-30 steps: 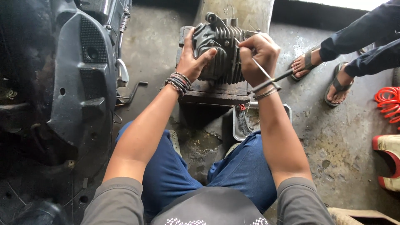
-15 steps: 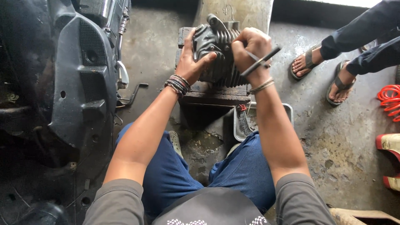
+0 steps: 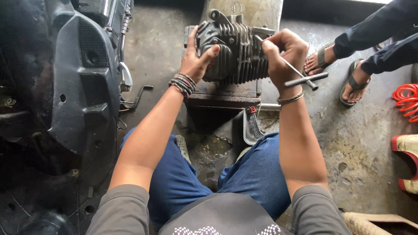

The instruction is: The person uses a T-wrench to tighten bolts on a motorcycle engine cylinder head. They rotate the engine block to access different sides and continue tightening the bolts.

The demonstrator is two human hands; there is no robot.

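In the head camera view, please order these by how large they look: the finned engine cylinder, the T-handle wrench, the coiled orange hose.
1. Finned engine cylinder, clearly largest.
2. T-handle wrench and coiled orange hose: too alike to rank; the frame edge cuts off the hose.

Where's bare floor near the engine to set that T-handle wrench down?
Bare concrete lies right of the right forearm, bordered by the sandalled feet, the orange hose and the red-and-white shoe. A narrower strip runs between the black scooter panel and the finned engine. Crowded: between the knees, where the small tray sits.
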